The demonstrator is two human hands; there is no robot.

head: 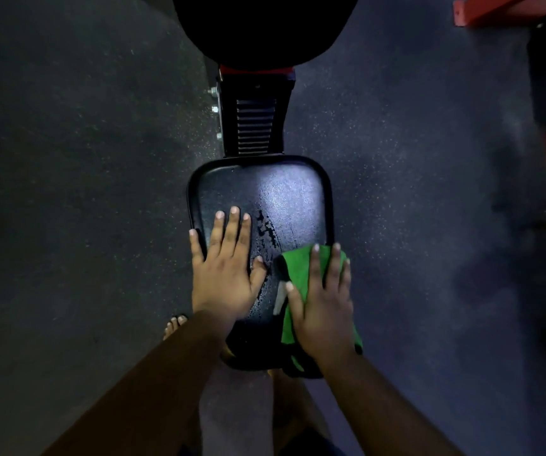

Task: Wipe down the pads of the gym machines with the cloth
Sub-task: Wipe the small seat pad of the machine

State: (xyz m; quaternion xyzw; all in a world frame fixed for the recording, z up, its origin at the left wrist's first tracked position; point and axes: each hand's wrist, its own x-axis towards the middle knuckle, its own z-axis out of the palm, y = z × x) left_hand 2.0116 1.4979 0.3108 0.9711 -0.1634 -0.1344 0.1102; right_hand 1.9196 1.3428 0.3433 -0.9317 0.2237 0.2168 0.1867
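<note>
Nothing readable here, honestly: no brand, label or number on the seat pad (pixel 284 199), the cloth (pixel 297 271) or the red frame (pixel 495 8) at 1 o'clock.

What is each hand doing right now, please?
Left hand: open, flat on the pad.
Right hand: open, fingers straight, pressing the cloth on the pad.

Both hands lie flat on seat pad (pixel 284 199), right (pixel 322 311) pressing green cloth (pixel 297 268).
</note>
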